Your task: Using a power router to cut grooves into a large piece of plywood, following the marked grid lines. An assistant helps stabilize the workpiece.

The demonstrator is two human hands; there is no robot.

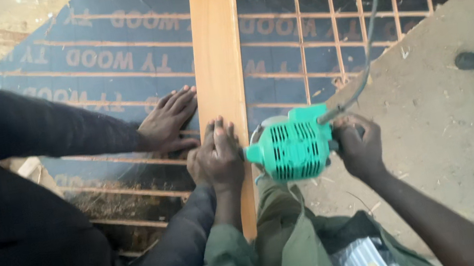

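We see one plank (217,58) and one green saw (292,146). Our left hand (223,155) presses flat on the plank; our right hand (358,147), at three o'clock, grips the saw.

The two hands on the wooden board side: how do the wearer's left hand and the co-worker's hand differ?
The left hand rests on the wooden board, fingers together, beside the green power tool. The co-worker's hand lies flat on the dark blue sheet, fingers spread, touching the board's edge. Both are bare and press down.
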